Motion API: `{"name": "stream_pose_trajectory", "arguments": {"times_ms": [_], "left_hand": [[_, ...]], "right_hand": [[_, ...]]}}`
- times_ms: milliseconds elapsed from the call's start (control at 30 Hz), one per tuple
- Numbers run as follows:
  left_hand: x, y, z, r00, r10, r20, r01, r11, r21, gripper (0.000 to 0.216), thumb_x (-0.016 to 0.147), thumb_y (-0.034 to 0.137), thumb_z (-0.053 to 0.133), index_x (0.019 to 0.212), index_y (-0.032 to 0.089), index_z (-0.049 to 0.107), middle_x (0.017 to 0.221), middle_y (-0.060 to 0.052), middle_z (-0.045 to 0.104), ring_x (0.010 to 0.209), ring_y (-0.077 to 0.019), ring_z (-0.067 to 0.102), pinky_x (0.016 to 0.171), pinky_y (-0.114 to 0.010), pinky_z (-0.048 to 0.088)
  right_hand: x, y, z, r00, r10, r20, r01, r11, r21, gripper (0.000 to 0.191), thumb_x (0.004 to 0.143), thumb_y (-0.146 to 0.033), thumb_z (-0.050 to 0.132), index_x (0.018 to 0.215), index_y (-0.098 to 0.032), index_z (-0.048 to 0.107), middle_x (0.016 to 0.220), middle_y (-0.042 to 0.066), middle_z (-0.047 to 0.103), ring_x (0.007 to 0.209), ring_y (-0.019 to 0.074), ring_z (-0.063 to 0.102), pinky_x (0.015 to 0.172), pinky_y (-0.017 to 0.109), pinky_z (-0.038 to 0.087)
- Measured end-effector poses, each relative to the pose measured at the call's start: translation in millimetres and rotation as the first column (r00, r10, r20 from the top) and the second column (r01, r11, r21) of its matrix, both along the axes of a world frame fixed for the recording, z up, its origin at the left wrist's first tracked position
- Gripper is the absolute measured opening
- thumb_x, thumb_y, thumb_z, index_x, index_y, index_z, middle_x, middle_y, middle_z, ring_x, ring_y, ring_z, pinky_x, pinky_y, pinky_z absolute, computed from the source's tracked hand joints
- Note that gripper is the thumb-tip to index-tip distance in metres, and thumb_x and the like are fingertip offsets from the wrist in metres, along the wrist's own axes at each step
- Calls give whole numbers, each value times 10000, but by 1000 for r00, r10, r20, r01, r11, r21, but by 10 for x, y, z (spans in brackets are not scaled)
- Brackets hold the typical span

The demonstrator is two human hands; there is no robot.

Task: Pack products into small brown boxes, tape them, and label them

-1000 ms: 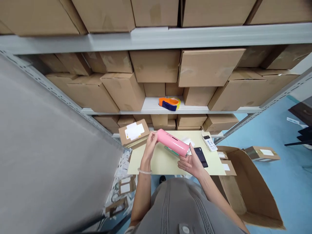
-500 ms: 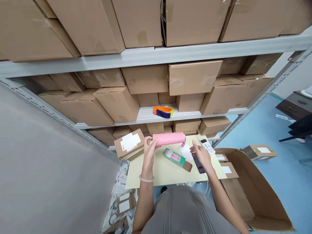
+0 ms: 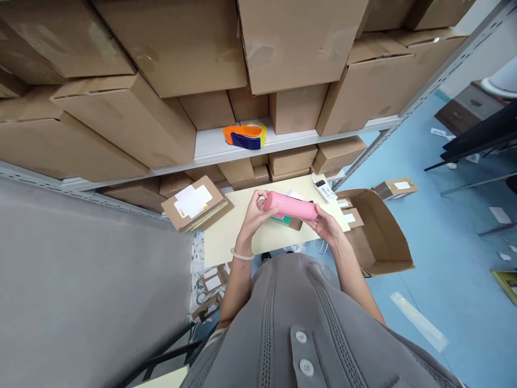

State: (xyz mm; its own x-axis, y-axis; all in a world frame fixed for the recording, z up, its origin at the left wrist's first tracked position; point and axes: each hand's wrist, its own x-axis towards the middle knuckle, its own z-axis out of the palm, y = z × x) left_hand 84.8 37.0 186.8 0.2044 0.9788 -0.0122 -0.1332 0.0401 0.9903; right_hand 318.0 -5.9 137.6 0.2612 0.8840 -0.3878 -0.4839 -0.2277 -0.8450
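Note:
A pink cylinder (image 3: 291,206), smooth and bottle-like, is held level above the pale tabletop (image 3: 226,237). My left hand (image 3: 255,213) grips its left end, thumb and fingers around it. At the right end, my right hand (image 3: 324,225) is closed on it too, with the fingers partly under the cylinder. Below it lies a green and brown small box (image 3: 295,223), mostly hidden by the cylinder. A white device with a dark screen (image 3: 324,189) rests at the table's back right corner.
Stacked flat cartons (image 3: 197,205) with a white label sit at the table's left. On the shelf ahead lies an orange and blue tape dispenser (image 3: 245,136) among brown boxes (image 3: 294,108). A large open carton (image 3: 379,231) stands on the floor at right.
My right hand has come over from beside the phone and taken the cylinder's right end. The cylinder now covers much of the green box. The view has tilted downward.

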Motion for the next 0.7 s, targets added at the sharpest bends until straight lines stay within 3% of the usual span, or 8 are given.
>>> {"name": "stream_pose_trajectory", "arguments": {"times_ms": [133, 267, 367, 467, 567, 700], "left_hand": [[124, 40, -135, 986, -169, -5, 168, 985, -28, 533, 625, 402, 852, 963, 230, 478, 1276, -67, 531, 1042, -201, 592, 776, -256, 506], [267, 189, -494, 949, -305, -80, 311, 947, 78, 525, 743, 409, 772, 1162, 252, 497, 1408, -99, 454, 1288, -258, 499, 982, -346, 465], [417, 312, -907, 874, -271, -403, 359, 920, 159, 584, 731, 315, 787, 1245, 254, 518, 1427, -123, 432, 1389, -291, 384, 1120, -431, 348], [601, 358, -1350, 633, -259, -730, 443, 894, 67, 620, 636, 160, 827, 1195, 240, 572, 1464, -154, 414, 1420, -370, 317, 1149, -615, 209], [753, 326, -1732, 443, -219, -869, 501, 865, 38, 573, 597, 4, 771, 1103, 224, 615, 1467, -149, 441, 1434, -390, 285, 1120, -725, 64], [810, 286, -2064, 479, -135, -867, 485, 864, 133, 355, 712, -45, 583, 958, 202, 653, 1331, -119, 554, 1396, -331, 369, 1138, -700, 79]], "right_hand": [[112, -201, -192, 987, 57, -151, -72, 993, -93, 325, 770, -394, 743, 1018, -216, 629, 934, 64, 725, 931, 247, 712, 733, 384, 640], [333, -365, -351, 967, -116, -225, 86, 987, -138, 264, 744, -338, 762, 948, -232, 631, 954, 38, 721, 917, 209, 706, 761, 340, 645], [537, -457, -408, 946, -271, -176, 241, 954, -177, 274, 730, -318, 775, 943, -217, 635, 927, 35, 721, 868, 181, 708, 744, 284, 648], [686, -552, -439, 919, -374, -127, 341, 914, -219, 299, 717, -313, 791, 944, -200, 632, 870, 24, 716, 803, 152, 709, 722, 224, 642], [736, -655, -474, 896, -427, -123, 390, 888, -244, 305, 716, -307, 797, 948, -196, 633, 863, 23, 717, 780, 140, 710, 721, 208, 640], [706, -774, -530, 881, -457, -120, 411, 866, -285, 286, 721, -302, 790, 948, -202, 648, 858, 23, 723, 768, 146, 711, 694, 217, 646]]}}
